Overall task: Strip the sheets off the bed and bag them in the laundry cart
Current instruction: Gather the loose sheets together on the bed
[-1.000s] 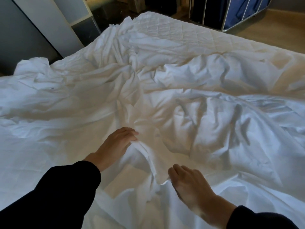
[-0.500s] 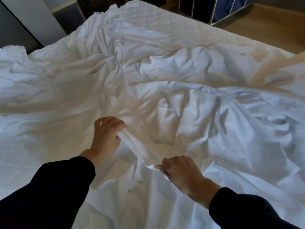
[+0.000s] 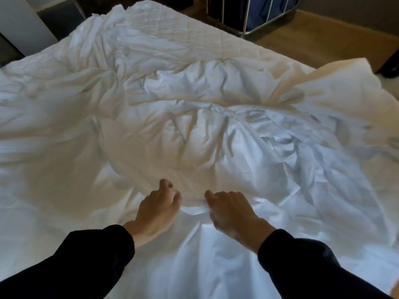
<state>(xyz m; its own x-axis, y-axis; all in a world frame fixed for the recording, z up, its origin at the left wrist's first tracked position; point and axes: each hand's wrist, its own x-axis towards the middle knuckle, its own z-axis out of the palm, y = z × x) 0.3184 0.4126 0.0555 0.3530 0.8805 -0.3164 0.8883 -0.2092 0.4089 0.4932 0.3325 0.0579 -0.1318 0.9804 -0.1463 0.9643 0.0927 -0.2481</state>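
sheet (image 3: 194, 137) judged light, soft, limp; a bunched fold at the near edge of the bed (image 3: 172, 33) is gripped in the curled fingers of left hand (image 3: 157, 210) and right hand (image 3: 231, 210).

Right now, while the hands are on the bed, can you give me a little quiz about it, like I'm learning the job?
1. True or false: the white sheet is already in the laundry cart.
2. What do the left hand and the right hand touch? A) a pillow B) the white sheet C) the laundry cart
3. Fill in: the quilted mattress pad shows bare at the ___ corner of the bed.

Key:
1. False. The sheet lies crumpled on the bed, and the cart stands beyond the far corner.
2. B
3. far
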